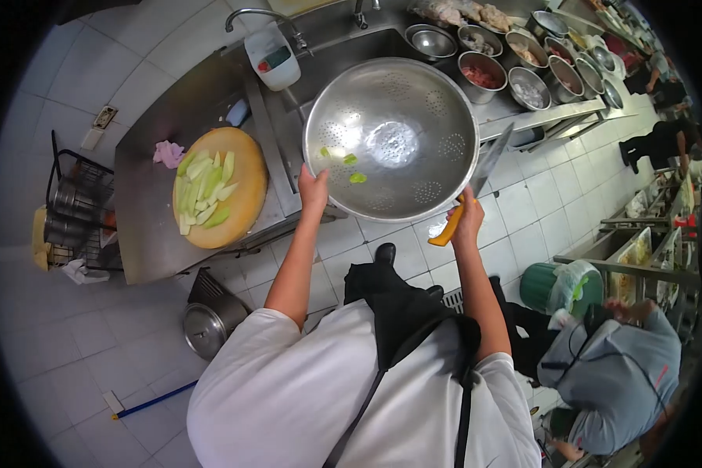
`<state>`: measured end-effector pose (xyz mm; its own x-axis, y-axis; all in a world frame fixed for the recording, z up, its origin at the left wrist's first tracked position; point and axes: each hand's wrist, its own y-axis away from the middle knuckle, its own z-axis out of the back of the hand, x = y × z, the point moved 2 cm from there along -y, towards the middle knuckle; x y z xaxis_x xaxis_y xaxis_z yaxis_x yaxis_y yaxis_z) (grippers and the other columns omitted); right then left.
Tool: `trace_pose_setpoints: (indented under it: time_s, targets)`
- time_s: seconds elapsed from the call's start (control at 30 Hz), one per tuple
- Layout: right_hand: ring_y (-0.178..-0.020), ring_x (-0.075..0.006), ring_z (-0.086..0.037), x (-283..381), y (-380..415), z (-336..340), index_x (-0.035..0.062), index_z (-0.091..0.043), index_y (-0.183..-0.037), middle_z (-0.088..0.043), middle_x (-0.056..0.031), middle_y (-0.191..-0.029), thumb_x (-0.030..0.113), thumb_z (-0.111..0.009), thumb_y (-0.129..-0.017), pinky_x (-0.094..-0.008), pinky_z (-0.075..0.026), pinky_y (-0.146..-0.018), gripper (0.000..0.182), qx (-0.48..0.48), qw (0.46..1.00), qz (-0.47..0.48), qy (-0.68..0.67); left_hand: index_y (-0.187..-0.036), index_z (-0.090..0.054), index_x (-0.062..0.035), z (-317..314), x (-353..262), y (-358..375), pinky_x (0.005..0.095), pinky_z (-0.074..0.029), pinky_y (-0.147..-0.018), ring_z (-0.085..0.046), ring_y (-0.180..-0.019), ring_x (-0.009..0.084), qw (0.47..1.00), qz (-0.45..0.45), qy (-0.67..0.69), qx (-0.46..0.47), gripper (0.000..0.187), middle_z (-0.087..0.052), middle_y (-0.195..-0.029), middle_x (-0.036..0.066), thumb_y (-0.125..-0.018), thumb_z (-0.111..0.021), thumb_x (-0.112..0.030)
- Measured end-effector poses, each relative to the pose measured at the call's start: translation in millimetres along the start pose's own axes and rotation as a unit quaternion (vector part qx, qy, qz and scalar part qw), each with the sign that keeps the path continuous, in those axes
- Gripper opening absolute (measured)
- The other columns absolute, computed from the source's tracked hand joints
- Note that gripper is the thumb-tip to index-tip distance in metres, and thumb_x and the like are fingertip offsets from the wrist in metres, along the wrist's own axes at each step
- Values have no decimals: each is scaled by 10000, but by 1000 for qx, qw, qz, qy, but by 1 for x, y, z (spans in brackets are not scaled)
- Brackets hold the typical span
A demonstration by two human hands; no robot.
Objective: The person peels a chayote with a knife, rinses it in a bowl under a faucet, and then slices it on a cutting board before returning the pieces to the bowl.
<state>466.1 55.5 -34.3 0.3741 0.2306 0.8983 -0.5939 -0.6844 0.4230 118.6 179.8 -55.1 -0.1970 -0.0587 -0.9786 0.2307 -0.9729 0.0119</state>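
I hold a large metal colander [402, 105] out in front of me, with a few small green vegetable pieces [357, 178] inside it. My left hand [313, 189] is closed on its left rim. At the right rim, my right hand [469, 218] grips the colander together with a knife [494, 158], whose yellow-orange handle sits in the palm and whose wide blade points up and away. To the left, pale green vegetable strips [203, 191] are heaped on a round wooden cutting board [251, 175].
The board stands on a steel counter [144, 226] beside a pink cloth [168, 154]. A sink with a faucet [267, 14] and a white plastic jug [277, 62] lie behind. Several metal bowls of food [482, 76] line the right. A co-worker [612, 374] is close at the lower right.
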Motion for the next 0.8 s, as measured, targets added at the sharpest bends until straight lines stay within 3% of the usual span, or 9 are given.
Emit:
trace_pose_setpoints:
  time_s: [0.1, 0.13, 0.2, 0.27, 0.3, 0.37, 0.47, 0.57, 0.8]
  targets:
    - [-503, -147, -559, 11, 5, 4, 16, -625, -923, -576, -51, -649, 673, -590, -915, -265, -453, -460, 657, 23, 997, -32, -66, -1194, -583, 26, 4, -17, 3, 385, -517, -898, -695, -990, 313, 995, -22, -93, 13, 358, -716, -1097, 187, -861, -670, -69]
    - [-502, -144, -567, 22, 10, 1, 19, -639, -921, -600, -55, -681, 616, -651, -909, -258, -467, -467, 597, 41, 996, 21, -78, -1223, -578, 28, 4, -21, 4, 399, -521, -895, -695, -988, 339, 991, -30, -131, 21, 388, -712, -1110, 199, -861, -671, -75]
    - [-531, -146, -569, 38, 15, -3, 7, -610, -843, -604, -60, -678, 368, -763, -879, -283, -484, -511, 394, -34, 995, 33, 85, -1288, -563, 24, 1, -43, 14, 423, -507, -939, -676, -1040, 372, 978, -24, -207, 17, 460, -695, -1157, 221, -861, -682, -100]
    - [-592, -145, -586, 26, 3, 2, -9, -618, -853, -622, -65, -705, 225, -750, -838, -294, -491, -569, 269, -14, 988, 112, 105, -1362, -541, 13, -9, -97, 29, 444, -470, -1034, -638, -1149, 384, 961, -3, -277, -6, 546, -668, -1225, 244, -862, -704, -134]
    - [-622, -145, -595, 23, -3, 5, -17, -622, -858, -631, -68, -719, 153, -744, -818, -299, -495, -598, 213, -5, 982, 151, 115, -1389, -529, 7, -12, -111, 24, 446, -421, -1085, -592, -1219, 374, 919, -145, -365, 15, 571, -637, -1279, 246, -879, -697, -188]
    - [-665, -150, -603, 24, -9, 7, -31, -628, -882, -645, -76, -737, 111, -704, -798, -313, -492, -631, 182, -14, 979, 148, 137, -1444, -505, -5, -8, -126, 9, 451, -323, -1187, -500, -1358, 352, 757, -408, -507, 52, 628, -577, -1386, 251, -914, -682, -294]
    - [-675, -155, -601, 26, -13, 8, -40, -630, -890, -654, -83, -749, 89, -683, -790, -319, -490, -644, 171, -32, 978, 150, 140, -1442, -520, -26, -1, -102, -26, 478, -206, -1245, -346, -1473, 341, 665, -424, -558, 258, 640, -461, -1506, 244, -959, -616, -434]
    - [-668, -151, -594, 29, -18, 7, -41, -633, -890, -656, -86, -751, 87, -675, -795, -320, -488, -642, 164, -52, 979, 151, 125, -1463, -495, -20, -6, -111, -35, 468, -210, -1245, -303, -1492, 364, 565, -360, -597, 442, 684, -403, -1548, 252, -1016, -455, -536]
    - [-655, -150, -580, 37, -15, 0, -39, -628, -891, -653, -86, -745, 88, -665, -797, -326, -482, -634, 161, -63, 977, 174, 106, -1486, -452, -3, -35, -78, 3, 443, -206, -1246, -272, -1505, 370, 575, -311, -569, 499, 785, -314, -1602, 250, -1025, -342, -629]
